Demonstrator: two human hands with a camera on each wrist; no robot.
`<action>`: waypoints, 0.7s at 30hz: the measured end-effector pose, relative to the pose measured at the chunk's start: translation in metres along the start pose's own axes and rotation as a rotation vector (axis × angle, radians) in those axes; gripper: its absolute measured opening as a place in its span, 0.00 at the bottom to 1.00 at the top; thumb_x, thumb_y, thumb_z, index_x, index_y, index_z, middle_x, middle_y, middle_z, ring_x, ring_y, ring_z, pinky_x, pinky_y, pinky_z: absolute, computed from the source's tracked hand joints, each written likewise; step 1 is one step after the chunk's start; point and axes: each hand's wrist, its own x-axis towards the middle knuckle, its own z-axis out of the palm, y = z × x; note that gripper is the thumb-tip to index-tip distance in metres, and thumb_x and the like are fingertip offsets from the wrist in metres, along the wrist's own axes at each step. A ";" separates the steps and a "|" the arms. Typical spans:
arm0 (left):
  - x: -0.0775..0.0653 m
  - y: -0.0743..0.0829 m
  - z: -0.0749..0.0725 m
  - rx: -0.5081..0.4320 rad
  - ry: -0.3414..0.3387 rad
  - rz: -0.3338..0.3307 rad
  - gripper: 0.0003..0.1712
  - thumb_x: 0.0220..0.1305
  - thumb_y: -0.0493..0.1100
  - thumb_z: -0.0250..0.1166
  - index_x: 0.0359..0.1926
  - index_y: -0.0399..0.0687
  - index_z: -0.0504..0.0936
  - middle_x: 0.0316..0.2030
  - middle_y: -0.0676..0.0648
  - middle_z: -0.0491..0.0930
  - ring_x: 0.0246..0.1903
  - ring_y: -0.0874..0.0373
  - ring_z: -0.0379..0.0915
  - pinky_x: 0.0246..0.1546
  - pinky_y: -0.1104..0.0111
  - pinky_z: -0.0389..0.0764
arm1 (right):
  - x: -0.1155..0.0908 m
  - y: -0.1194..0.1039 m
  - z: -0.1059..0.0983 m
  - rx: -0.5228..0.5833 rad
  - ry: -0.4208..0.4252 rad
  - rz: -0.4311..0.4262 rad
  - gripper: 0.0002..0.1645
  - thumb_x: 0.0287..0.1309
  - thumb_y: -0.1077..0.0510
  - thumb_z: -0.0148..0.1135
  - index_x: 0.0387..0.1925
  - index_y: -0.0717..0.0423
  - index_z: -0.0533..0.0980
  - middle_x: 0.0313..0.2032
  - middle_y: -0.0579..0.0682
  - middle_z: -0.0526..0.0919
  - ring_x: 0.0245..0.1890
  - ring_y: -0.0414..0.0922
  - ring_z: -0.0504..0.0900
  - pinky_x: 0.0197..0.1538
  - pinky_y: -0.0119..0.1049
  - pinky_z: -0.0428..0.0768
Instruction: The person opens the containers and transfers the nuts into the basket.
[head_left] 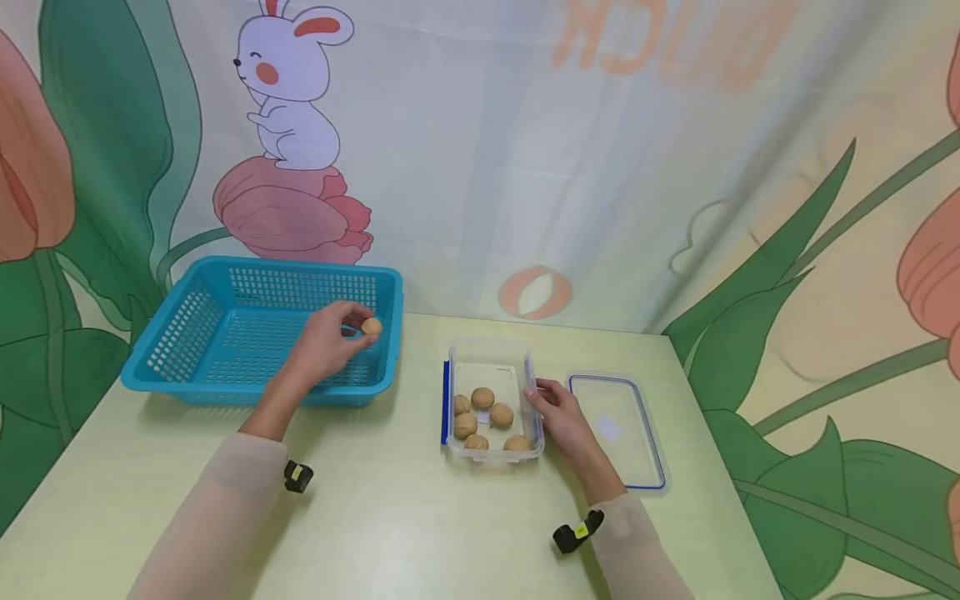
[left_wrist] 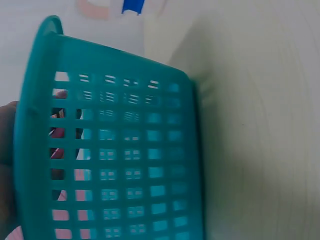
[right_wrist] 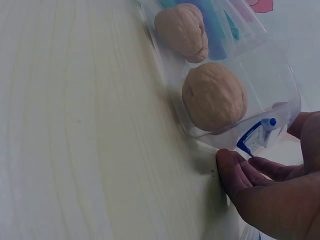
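Observation:
Over the right end of the blue plastic basket (head_left: 142, 367), my left hand (head_left: 330, 337) pinches a walnut (head_left: 371, 327) between thumb and fingers. In the left wrist view the basket wall (left_wrist: 120, 55) covers most of that hand, and the walnut is hidden. My right hand (head_left: 562, 417) grips the right side wall of a clear plastic container (head_left: 491, 456), thumb at the rim and fingers outside. Several walnuts (head_left: 501, 415) lie on the container's floor, mostly towards its near end. The right wrist view shows one large walnut (right_wrist: 215, 97) close behind the clear wall.
A clear lid (head_left: 630, 433) with a blue seal lies flat to the right of the container. One blue locking flap (head_left: 446, 404) hangs at the container's left side. Behind the pale table (head_left: 390, 517) hangs a printed curtain (head_left: 450, 167).

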 end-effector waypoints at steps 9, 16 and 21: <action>0.008 -0.016 0.011 0.065 -0.088 -0.067 0.22 0.74 0.42 0.69 0.63 0.35 0.79 0.56 0.35 0.81 0.59 0.36 0.78 0.61 0.45 0.80 | -0.001 0.001 -0.001 -0.007 -0.004 0.008 0.33 0.78 0.49 0.61 0.74 0.63 0.67 0.67 0.66 0.75 0.68 0.60 0.74 0.71 0.58 0.72; 0.009 -0.016 0.010 0.088 -0.119 -0.083 0.23 0.75 0.42 0.69 0.64 0.34 0.79 0.57 0.34 0.80 0.60 0.37 0.76 0.62 0.44 0.79 | -0.003 -0.003 0.000 0.011 -0.006 0.007 0.34 0.78 0.49 0.62 0.74 0.63 0.68 0.67 0.66 0.74 0.68 0.60 0.74 0.72 0.58 0.72; 0.011 -0.016 0.011 0.107 -0.133 -0.093 0.23 0.74 0.42 0.69 0.64 0.34 0.79 0.58 0.34 0.81 0.60 0.37 0.77 0.62 0.44 0.79 | -0.003 -0.003 0.000 0.015 0.003 0.009 0.33 0.77 0.50 0.63 0.73 0.63 0.68 0.66 0.66 0.75 0.67 0.59 0.74 0.71 0.58 0.72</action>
